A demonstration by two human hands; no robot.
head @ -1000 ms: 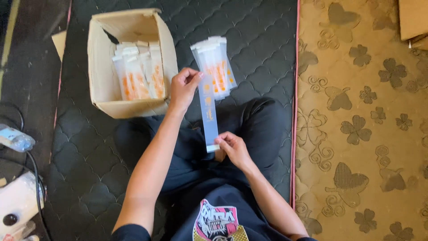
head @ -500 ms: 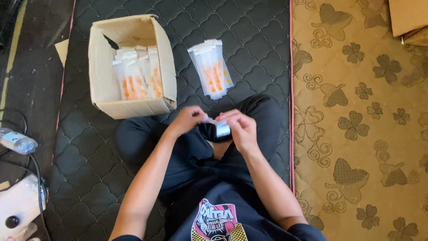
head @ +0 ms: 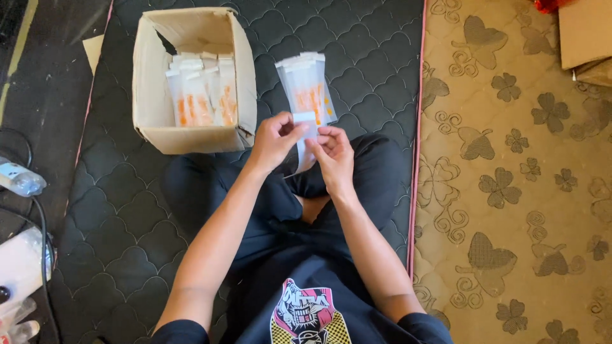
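Observation:
I sit cross-legged on a black quilted mat (head: 127,210). Both my hands hold one narrow clear plastic sleeve (head: 305,143) above my knees. My left hand (head: 273,141) pinches its white top edge from the left. My right hand (head: 333,151) grips the same edge from the right. Just beyond the hands lies a small pile of similar clear packets with orange print (head: 307,86) on the mat. An open cardboard box (head: 150,111) at the upper left holds several more such packets standing upright.
A tan patterned rug (head: 510,191) covers the floor on the right, past the mat's pink edge. A cardboard piece (head: 583,38) lies at the top right. A dark cable (head: 38,216) and white devices (head: 19,261) lie at the far left.
A second ago my left hand stretched a long strip up toward the pile while the right held its lower end. The hands then came together and now both hold the sleeve's top.

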